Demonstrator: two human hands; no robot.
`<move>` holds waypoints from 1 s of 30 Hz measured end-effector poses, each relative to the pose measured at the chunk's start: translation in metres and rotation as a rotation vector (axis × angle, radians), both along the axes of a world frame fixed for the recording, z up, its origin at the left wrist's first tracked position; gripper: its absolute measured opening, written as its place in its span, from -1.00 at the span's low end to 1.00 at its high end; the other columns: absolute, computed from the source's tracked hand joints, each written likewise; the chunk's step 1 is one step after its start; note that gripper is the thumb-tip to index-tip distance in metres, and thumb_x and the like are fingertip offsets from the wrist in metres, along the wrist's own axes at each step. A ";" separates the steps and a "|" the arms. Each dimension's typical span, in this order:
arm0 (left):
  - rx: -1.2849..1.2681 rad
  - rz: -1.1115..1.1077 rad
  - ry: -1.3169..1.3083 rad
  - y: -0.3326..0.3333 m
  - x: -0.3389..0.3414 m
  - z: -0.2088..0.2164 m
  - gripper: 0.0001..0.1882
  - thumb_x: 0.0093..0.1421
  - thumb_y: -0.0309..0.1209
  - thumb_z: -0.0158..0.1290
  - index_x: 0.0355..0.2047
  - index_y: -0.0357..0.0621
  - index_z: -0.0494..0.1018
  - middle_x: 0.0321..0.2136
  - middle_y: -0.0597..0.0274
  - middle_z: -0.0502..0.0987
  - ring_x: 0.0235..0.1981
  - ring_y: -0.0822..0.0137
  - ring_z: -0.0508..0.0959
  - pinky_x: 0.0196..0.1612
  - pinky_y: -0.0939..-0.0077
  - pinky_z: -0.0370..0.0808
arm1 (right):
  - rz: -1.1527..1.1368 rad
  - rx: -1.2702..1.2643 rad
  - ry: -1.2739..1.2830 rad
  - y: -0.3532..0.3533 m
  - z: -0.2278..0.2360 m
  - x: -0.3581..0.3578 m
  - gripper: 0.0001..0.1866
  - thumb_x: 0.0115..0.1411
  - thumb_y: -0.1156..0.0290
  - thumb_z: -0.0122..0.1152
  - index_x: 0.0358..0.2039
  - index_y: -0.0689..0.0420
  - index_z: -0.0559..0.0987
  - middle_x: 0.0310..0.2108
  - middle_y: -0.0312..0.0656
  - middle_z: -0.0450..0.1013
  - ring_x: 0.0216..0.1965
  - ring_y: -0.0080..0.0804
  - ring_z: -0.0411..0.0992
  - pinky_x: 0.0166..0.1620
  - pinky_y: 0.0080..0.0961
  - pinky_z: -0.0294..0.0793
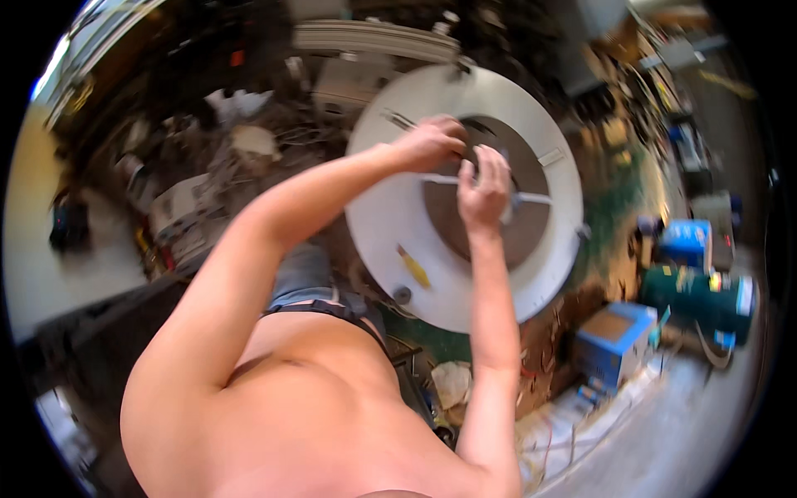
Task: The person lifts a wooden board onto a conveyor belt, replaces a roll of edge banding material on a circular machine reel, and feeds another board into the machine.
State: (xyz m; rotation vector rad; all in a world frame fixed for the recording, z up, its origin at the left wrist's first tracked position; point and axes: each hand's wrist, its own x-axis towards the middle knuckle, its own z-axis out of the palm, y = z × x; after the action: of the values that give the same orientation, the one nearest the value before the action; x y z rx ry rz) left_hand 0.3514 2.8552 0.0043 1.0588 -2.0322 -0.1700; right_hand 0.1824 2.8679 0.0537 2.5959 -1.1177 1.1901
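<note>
A large white ring-shaped housing (374, 224) stands in front of me, with a round opening in its middle. Pale bars (533, 198) cross the opening and run in under my right hand. My left hand (436, 143) reaches over the upper left of the opening, its fingers curled round something I cannot make out. Close beside it, my right hand (485, 192) is over the middle of the opening, fingers stretched and thumb apart. Something small and dark lies between the two hands, too blurred to name. A yellow-handled screwdriver (413, 267) rests on the ring's lower left.
Cluttered parts and cables lie left of the ring, with a whitish box-like unit (184, 207) among them. To the right are a blue box (616, 344), a dark green cylinder (696, 300) and another blue box (687, 242). A pale rag (452, 384) lies below the ring.
</note>
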 end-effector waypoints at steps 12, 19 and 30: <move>0.100 1.218 0.330 0.061 0.314 -0.061 -0.76 -0.04 -0.30 0.07 -0.45 -0.24 0.45 -0.46 0.03 0.48 -0.38 0.09 0.46 -0.30 0.23 0.37 | -0.433 0.571 0.427 -0.034 -0.034 0.047 -0.35 0.08 -0.21 -0.07 -0.23 0.23 0.46 -0.28 0.00 0.42 -0.20 -0.01 0.37 -0.19 -0.16 0.34; 0.302 1.403 -0.015 0.058 0.409 -0.071 -0.70 -0.04 -0.17 0.12 -0.49 -0.16 0.45 -0.51 0.12 0.46 -0.37 0.09 0.43 -0.32 0.20 0.30 | -0.756 0.558 0.535 -0.095 -0.056 0.076 -0.55 0.16 0.01 -0.06 -0.31 0.22 0.37 -0.36 0.11 0.43 -0.32 0.15 0.40 -0.28 -0.05 0.34; 0.214 1.370 -0.026 0.044 0.408 -0.065 -0.76 -0.08 -0.24 0.16 -0.53 -0.13 0.42 -0.55 0.14 0.46 -0.41 0.07 0.45 -0.35 0.18 0.31 | -1.365 0.615 0.099 0.074 0.120 -0.375 -0.56 0.21 0.18 -0.10 -0.09 0.29 0.42 -0.11 -0.01 0.39 -0.14 -0.16 0.36 -0.07 -0.29 0.31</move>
State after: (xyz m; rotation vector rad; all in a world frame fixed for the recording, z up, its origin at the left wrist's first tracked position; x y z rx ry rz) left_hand 0.7590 2.8996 -0.0612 2.3128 -0.9352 0.3500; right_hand -0.1923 2.9424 0.1736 1.2838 -2.7375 0.3676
